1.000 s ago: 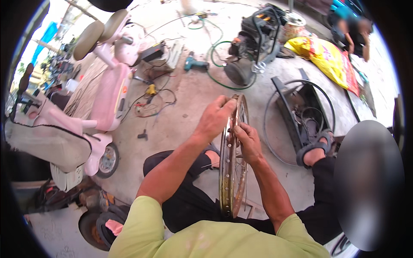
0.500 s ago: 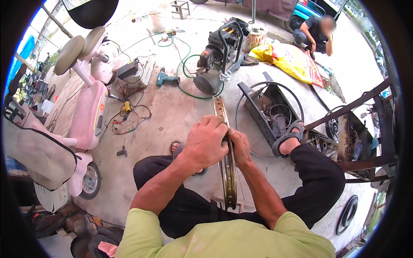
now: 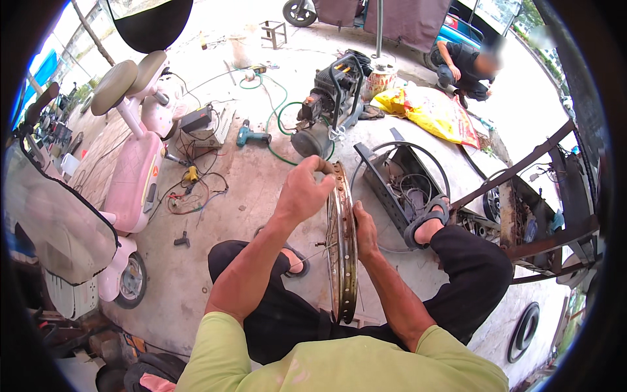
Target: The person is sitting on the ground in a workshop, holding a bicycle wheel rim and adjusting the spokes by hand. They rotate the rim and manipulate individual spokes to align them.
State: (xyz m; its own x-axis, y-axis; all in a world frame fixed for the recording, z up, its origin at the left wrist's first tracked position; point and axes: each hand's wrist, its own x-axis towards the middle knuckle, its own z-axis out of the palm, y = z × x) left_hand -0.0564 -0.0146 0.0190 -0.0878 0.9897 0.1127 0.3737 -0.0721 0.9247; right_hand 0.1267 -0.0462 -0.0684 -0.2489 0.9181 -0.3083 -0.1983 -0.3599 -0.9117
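Note:
A spoked metal wheel rim (image 3: pixel 347 277) stands on edge between my knees, its outer face worn and dotted with holes. Thin spokes and a hub axle (image 3: pixel 320 244) show along its left side. My left hand (image 3: pixel 304 193) is closed at the upper end of the rim, with bent fingers and thumb against its left edge; whether a small part is pinched there is hidden. Lower down, my right hand (image 3: pixel 366 230) grips the rim's right side with the thumb pointing up and the other fingers mostly hidden.
A metal box frame with cables (image 3: pixel 408 176) lies by my right foot. Ahead are an air compressor (image 3: pixel 320 111) with green hose and a teal cordless drill (image 3: pixel 252 135). A pink scooter (image 3: pixel 134 179) stands left, a rusty frame (image 3: pixel 555 245) right. Another person (image 3: pixel 462 65) squats beyond yellow sacks (image 3: pixel 434 114).
My left hand has moved from over the rim to its upper left edge. The right hand has slid slightly down the rim. The wheel has turned a little, bringing spokes and axle into sight.

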